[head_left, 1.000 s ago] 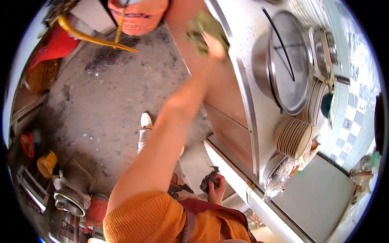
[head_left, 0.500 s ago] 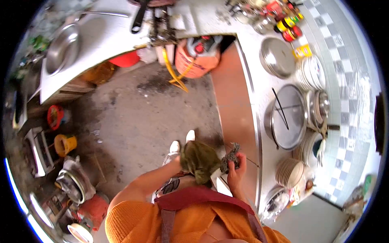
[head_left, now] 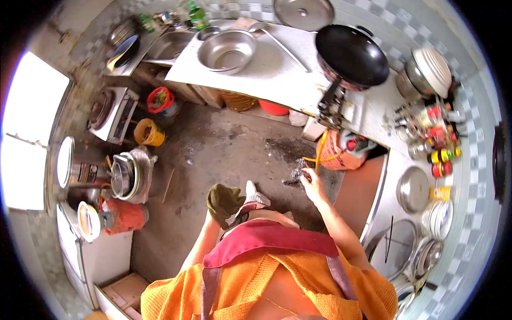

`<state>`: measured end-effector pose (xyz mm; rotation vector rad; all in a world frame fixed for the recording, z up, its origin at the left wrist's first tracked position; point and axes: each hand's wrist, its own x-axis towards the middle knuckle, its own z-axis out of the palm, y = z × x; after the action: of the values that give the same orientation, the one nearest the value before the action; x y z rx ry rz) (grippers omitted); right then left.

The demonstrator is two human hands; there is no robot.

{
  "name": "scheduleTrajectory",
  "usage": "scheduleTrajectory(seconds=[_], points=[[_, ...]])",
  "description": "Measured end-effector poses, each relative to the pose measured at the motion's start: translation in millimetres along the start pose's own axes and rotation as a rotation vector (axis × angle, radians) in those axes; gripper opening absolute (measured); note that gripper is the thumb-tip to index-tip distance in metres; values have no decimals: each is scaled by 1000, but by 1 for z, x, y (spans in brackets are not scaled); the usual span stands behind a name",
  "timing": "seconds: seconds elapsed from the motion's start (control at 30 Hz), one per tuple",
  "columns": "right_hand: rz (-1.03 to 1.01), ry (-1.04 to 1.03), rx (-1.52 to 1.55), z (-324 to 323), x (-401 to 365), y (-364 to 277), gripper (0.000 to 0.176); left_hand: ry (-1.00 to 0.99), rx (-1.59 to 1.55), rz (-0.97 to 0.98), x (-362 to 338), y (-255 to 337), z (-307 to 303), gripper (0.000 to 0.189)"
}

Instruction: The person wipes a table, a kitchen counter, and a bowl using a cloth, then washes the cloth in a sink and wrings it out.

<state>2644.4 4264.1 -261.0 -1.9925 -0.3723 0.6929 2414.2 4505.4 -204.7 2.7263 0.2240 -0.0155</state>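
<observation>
An olive-green cloth (head_left: 225,200) hangs bunched in my left hand (head_left: 214,220), low in front of my body; the cloth hides most of those fingers. Out to the other side, my right hand (head_left: 313,186) pinches a grey, tangled steel wool scrubber (head_left: 295,176) in its fingertips. Both hands are above the floor, apart from each other. Behind the scrubber, under the counter, stands an orange gas cylinder (head_left: 337,152) with a yellow hose.
On the far counter (head_left: 186,69) are a steel basin (head_left: 228,50) and a black wok (head_left: 352,56) with its handle toward me. Plates, lids and jars line the right counter. To the left stand a red bucket (head_left: 161,100), a yellow bucket (head_left: 149,132) and stacked basins (head_left: 130,173).
My view has swung left, toward the far counter and stove. My hands have moved apart, the cloth going left and the scrubber right; each hand keeps its hold.
</observation>
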Motion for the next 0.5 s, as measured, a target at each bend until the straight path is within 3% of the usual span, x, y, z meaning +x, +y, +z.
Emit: scheduleTrajectory(seconds=[0.03, 0.1, 0.17, 0.2, 0.27, 0.3, 0.43, 0.5], points=[[-57, -22, -89, 7, 17, -21, 31, 116, 261, 155, -8, -1, -5, 15], [-176, -66, -108, 39, 66, -25, 32, 32, 270, -10, -15, -10, -6, 17], [-272, -130, -26, 78, 107, -51, 32, -133, 228, -469, -12, -19, -22, 15], [-279, -156, -21, 101, 121, -67, 32, -116, 163, -595, -12, -34, -27, 15], [-279, -205, -55, 150, 158, -89, 32, 185, -72, -570, -11, -73, -30, 15], [-335, -208, 67, 185, 184, -81, 33, 318, -201, -533, -9, -94, -34, 15], [-277, -292, 219, 276, 219, -175, 34, 627, -660, -535, -11, -157, -65, 17], [-237, -406, 256, 303, 239, -218, 31, 638, -233, -536, -15, -180, -89, 19]])
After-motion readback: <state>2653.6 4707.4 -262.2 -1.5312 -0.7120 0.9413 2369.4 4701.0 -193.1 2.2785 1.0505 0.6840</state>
